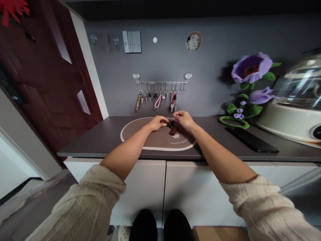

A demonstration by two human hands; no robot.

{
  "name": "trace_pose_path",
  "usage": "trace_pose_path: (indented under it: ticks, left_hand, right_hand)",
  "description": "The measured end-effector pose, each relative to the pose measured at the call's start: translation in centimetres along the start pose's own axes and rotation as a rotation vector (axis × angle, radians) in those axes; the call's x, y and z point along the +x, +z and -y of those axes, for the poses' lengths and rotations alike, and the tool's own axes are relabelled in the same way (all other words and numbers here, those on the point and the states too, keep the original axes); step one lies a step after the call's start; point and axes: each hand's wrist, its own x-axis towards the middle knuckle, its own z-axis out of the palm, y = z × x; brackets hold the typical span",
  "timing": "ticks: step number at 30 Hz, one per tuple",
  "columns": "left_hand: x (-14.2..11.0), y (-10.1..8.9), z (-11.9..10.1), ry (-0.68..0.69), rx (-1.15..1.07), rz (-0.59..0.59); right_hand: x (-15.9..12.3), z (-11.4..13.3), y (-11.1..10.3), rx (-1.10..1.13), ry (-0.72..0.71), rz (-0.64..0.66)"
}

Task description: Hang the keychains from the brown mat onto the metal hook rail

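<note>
My left hand (159, 123) rests low over an oval brown mat (135, 134) with a pale rim. Its fingertips are pinched on the edge of a small dark bunch that looks like keys (171, 124) with a brown fob (173, 131). Just to the right, my right hand (183, 121) is held over the same bunch, thumb and fingers drawn together. Whatever sits in that pinch is too small to make out, and the hand hides part of the bunch. Behind both hands, several key sets (162, 95) hang from a clear hook rail (163, 82) on the wall.
A black flat object (253, 140) and a purple flower ornament (252, 68) with a green ring base lie to the right. Beyond them stands a white appliance with a clear dome (291, 113). A counter edge (100, 155) runs above white cabinet doors (140, 187). A dark red door (47, 67) is left.
</note>
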Motion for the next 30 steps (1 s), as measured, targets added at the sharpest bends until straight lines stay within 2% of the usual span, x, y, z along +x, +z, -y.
trace_pose_path:
  ticks: [6, 10, 16, 21, 25, 30]
  left_hand:
    - [0.3, 0.0, -0.2, 0.101, 0.21, -0.003]
    - [0.5, -0.1, -0.2, 0.112, 0.225, -0.059]
    - [0.6, 0.1, 0.0, 0.01, -0.008, -0.096]
    - [0.7, 0.2, -0.2, -0.081, -0.251, -0.125]
    - [0.5, 0.2, -0.6, -0.191, -0.414, -0.124]
    - [0.4, 0.0, -1.1, -0.253, -0.535, -0.15]
  right_hand:
    - [0.1, 0.0, 0.2, 0.032, 0.014, 0.025]
    - [0.1, 0.0, 0.2, 0.063, 0.025, 0.031]
    - [0.1, -0.1, 0.1, 0.074, 0.024, 0.0]
    - [0.5, 0.0, 0.0, 0.118, 0.026, -0.09]
    - [0.5, 0.1, 0.0, 0.147, 0.021, -0.075]
    - [0.0, 0.6, 0.0, 0.154, 0.02, -0.055]
